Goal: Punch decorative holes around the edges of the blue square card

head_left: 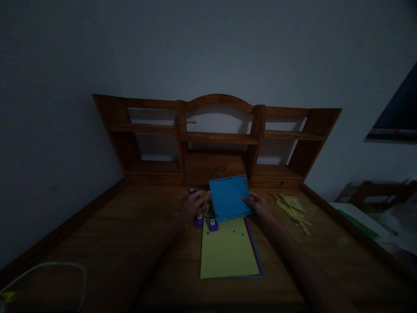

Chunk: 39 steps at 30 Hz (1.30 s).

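Observation:
A blue sheet of paper [229, 196], with punched holes along its top, right and bottom edges, is tilted up above the desk. Its right edge is pinched by my right hand [258, 203], thumb on the front face. My left hand [196, 202] is at the sheet's left edge with fingers curled; whether they touch the paper or hold something small is unclear. Purple craft punches sit around that hand: one [192, 191] behind it, one [198, 220] below it, another [213, 224] on the yellow paper [230, 254]. Something green shows partly behind my left fingers.
Red and blue sheets lie under the yellow paper, with small blue punched bits on top. Punched yellow strips [293, 209] are heaped at the right. A wooden shelf unit [218, 138] stands along the desk's back. A white cable [61, 263] curves at the lower left.

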### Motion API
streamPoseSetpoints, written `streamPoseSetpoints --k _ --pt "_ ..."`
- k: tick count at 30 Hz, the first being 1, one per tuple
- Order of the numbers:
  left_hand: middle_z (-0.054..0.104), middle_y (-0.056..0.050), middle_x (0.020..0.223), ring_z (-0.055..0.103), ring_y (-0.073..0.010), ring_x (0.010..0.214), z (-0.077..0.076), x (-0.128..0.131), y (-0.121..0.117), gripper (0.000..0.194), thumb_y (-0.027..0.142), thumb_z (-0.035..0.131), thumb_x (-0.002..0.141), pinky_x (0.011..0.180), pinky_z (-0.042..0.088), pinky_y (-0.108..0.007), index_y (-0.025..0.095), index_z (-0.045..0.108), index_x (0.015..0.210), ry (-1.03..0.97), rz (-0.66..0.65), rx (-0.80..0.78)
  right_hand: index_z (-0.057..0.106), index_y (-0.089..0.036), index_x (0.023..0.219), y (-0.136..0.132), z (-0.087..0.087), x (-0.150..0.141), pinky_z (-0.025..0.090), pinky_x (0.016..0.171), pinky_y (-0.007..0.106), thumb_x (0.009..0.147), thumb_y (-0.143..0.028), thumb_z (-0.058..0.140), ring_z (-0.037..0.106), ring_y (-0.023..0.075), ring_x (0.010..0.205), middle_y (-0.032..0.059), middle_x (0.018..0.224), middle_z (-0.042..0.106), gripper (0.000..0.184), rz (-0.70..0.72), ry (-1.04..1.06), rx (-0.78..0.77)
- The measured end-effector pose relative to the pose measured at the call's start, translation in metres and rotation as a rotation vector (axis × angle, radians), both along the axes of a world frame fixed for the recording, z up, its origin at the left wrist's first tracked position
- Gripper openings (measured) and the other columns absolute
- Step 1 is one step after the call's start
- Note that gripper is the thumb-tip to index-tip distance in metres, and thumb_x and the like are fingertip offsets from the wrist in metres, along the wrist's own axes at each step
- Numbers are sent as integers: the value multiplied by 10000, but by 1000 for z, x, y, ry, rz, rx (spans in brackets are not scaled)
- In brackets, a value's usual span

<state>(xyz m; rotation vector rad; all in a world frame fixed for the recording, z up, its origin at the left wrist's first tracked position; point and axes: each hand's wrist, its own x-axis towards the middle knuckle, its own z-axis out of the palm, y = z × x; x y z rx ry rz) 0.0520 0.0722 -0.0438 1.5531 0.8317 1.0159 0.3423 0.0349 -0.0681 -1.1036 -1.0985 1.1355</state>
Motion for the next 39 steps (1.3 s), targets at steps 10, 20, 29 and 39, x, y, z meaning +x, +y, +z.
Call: streamPoseSetpoints --k 10,20,29,39 --pt "522 40 570 416 -85 460 -3 1 -3 400 567 600 879 450 285 -210 172 580 818 30 -66 68 704 -271 1028 -1 3 -1 541 681 372 720 -457 779 678 238 721 49 954 741 368 15 -15 8" --pt "509 46 566 436 -96 473 -5 1 -1 412 580 618 852 469 319 -214 180 557 771 95 -16 85 726 -244 983 -4 8 -4 534 686 323 670 -441 834 675 208 714 33 938 750 386 30 19 -8" --pt "525 36 552 449 -103 452 -3 1 -1 427 602 618 838 453 308 -221 180 576 784 50 17 57 721 -224 1043 -18 21 -14 570 758 380 681 -437 849 705 245 774 77 1019 749 439 150 50 -55" --pt "488 41 512 398 -94 421 -2 0 -1 511 679 511 870 437 267 -226 184 539 743 56 18 -5 729 -210 965 -20 21 -16 561 756 373 676 -437 850 701 222 729 68 944 752 388 184 29 -53"
